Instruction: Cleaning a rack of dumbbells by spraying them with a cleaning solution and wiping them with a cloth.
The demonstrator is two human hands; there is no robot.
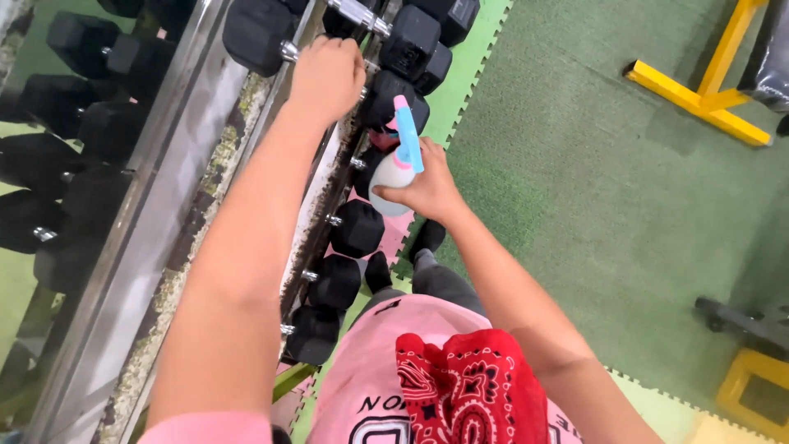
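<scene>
My left hand (326, 76) is closed around the metal handle of a black hex dumbbell (256, 33) on the top tier of a dumbbell rack (177, 164). My right hand (429, 187) grips a white spray bottle (393, 174) with a blue trigger and pink nozzle, held just above the lower row of black dumbbells (355, 228). A red patterned bandana (468, 390) hangs at my chest over a pink shirt.
More black dumbbells (427, 33) fill the rack's far end, and a mirror on the left reflects others (74, 49). Green foam mats (592, 164) cover the floor. A yellow metal frame (707, 94) stands at the upper right; another yellow stand (752, 386) at the lower right.
</scene>
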